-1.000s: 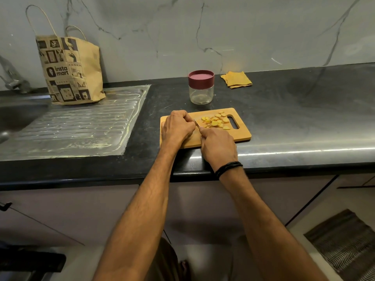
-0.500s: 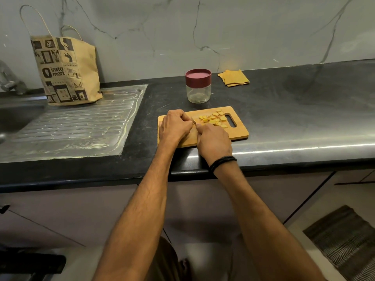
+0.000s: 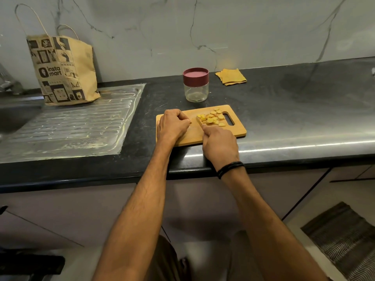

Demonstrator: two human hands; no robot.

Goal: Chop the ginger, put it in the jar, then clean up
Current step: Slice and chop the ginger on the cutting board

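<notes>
A wooden cutting board (image 3: 192,136) lies on the black counter near its front edge. Several yellow ginger slices (image 3: 213,118) are heaped at the board's right end beside the handle slot. My left hand (image 3: 172,126) rests on the board's left part with curled fingers, and a small ginger stub (image 3: 190,122) shows at the fingertips. My right hand (image 3: 220,145) grips a knife (image 3: 199,122), whose thin blade lies against the left side of the slices; the handle is hidden in the fist. A glass jar (image 3: 196,91) with a maroon lid (image 3: 195,75) stands behind the board, closed.
A folded yellow cloth (image 3: 231,76) lies by the wall right of the jar. A printed paper bag (image 3: 63,72) stands on the steel draining board (image 3: 67,130) at left, with the sink beyond. The counter's front edge (image 3: 284,159) runs below my wrists.
My hands have parted: the left hand moved left, away from the blade. The knife blade now sits against the slices, farther right on the board.
</notes>
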